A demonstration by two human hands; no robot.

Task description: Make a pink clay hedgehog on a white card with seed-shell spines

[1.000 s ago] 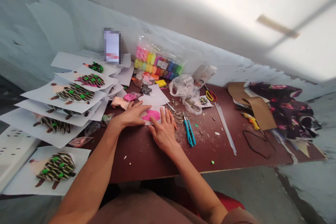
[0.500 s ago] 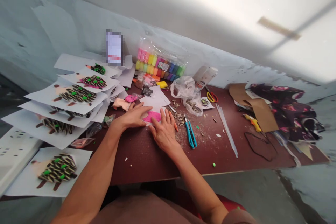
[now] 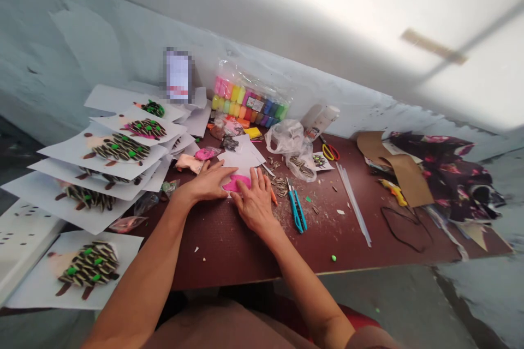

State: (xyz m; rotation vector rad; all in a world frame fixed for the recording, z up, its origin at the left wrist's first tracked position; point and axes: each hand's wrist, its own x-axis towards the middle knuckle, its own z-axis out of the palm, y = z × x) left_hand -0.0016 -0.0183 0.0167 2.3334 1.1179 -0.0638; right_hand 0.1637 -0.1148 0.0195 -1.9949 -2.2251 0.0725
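Observation:
A flat pink clay shape (image 3: 236,182) lies on a small white paper between my hands. My left hand (image 3: 212,181) rests at its left side, fingers spread, fingertips on the paper. My right hand (image 3: 256,200) lies over the right part of the pink clay, its fingers stretched out and partly covering it. Neither hand grips anything. An orange pencil-like stick (image 3: 273,196) is just right of my right hand. Sunflower seeds (image 3: 280,185) are scattered beyond it, beside blue-handled cutters (image 3: 297,210). A white sheet (image 3: 245,154) lies behind the hands.
Stacked papers with seed hedgehogs (image 3: 102,159) fill the left. Along the wall are a phone (image 3: 179,75), a clay pack (image 3: 249,101) and a white bottle (image 3: 325,120). Scissors (image 3: 329,151), glue sticks (image 3: 354,204) and a yellow glue gun (image 3: 393,192) are on the right.
My right thumb has shifted slightly left over the pink clay. My left hand stays in nearly the same place.

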